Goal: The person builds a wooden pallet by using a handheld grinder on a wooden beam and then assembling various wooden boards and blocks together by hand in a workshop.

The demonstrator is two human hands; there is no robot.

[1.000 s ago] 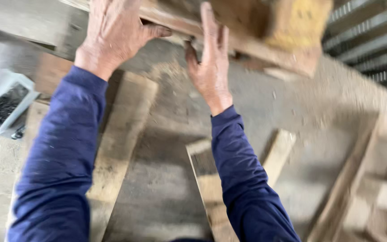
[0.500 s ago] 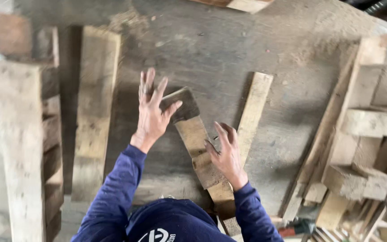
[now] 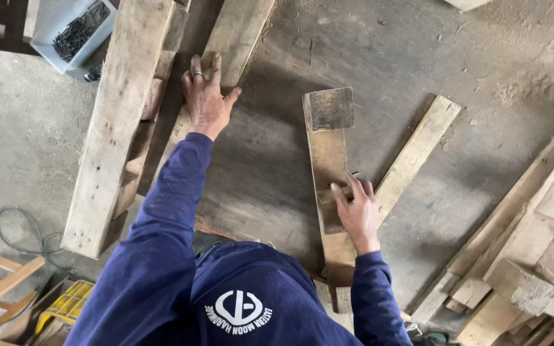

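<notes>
Lying lengthwise away from the person, the short board point(image 3: 328, 192) sits gripped under the right hand point(image 3: 356, 211), while the left hand point(image 3: 205, 96) presses open-palmed on a farther plank point(image 3: 229, 48).

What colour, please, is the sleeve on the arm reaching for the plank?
Dark blue sleeve, head view, the only one.

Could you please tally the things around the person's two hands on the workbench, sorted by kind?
Loose planks: 3
Pallet sections: 1
Trays of nails: 1
Hands: 2, left hand, right hand
Total: 7
</notes>
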